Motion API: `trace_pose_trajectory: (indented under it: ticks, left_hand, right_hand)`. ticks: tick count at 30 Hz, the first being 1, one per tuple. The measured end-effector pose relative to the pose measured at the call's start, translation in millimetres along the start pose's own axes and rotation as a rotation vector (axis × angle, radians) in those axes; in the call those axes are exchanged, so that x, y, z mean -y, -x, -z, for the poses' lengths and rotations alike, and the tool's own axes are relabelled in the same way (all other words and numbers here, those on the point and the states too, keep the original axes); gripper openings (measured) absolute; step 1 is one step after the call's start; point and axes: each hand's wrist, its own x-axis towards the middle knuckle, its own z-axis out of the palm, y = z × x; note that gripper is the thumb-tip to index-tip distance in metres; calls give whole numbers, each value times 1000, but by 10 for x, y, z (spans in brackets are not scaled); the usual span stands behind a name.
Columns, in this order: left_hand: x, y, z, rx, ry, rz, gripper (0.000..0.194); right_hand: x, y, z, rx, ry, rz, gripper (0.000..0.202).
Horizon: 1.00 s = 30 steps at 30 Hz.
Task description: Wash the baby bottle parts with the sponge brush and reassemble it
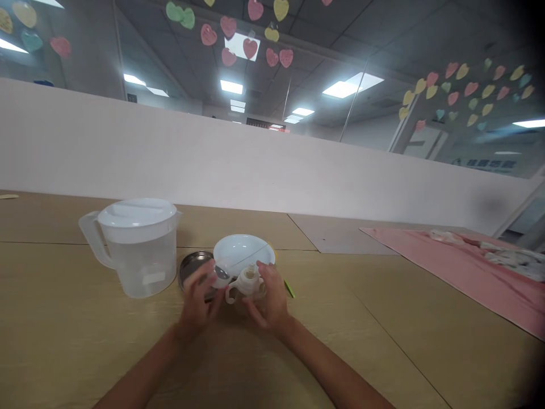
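Observation:
In the head view my right hand (273,298) is closed around a small baby bottle (247,282). The bottle has a pale collar, side handles and a nipple on top, and its lower part is partly hidden. My left hand (199,301), just left of it, grips a small see-through cap (221,275) between fingers and thumb. Behind the hands sits a white bowl (238,247). A round steel dish (189,266) lies partly covered by my left hand.
A translucent lidded pitcher (145,255) stands on the wooden table (110,341) at the left. Beside my right hand lies a thin green object (289,288). A pink cloth (460,272) with crumpled pale fabric (511,258) covers the right side. Behind runs a white wall (213,165).

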Motion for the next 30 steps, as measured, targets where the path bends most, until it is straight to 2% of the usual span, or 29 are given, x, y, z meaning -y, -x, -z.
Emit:
trace_pose_trajectory:
  ticks: [2,5,7,10,13,15,18,22,30]
  left_hand:
    - [-79,118,-34,99,137,-96,30]
    - [-190,210,-83,239,239,-78,23]
    - [-242,193,-111,239,230,-115,29]
    - [-265,118,-150,221,170,-162,51]
    - [-231,91,-186,325,82,43,66]
    - [-196,113,-206,433,60,142,67]
    - [-163,158,-226,525,67,182,62]
    - [-165,161,-231,524,85,214,60]
    - [-183,126,-206,550,90,194,62]
  right_hand:
    - [10,27,-5,-4,29,143,65]
    - [-2,84,-26,-44,-3,223,56]
    - [-9,91,-31,-62,-29,155,51]
    - [8,26,-11,-80,-67,-25,54]
    - [41,-80,17,-102,-94,-166,58]
    - [48,-131,24,-103,-112,-232,56]
    - [21,-152,2,-66,-100,-281,55]
    - [-20,-111,-55,17,-30,-281,52]
    - [30,-36,-96,3,-140,-427,49]
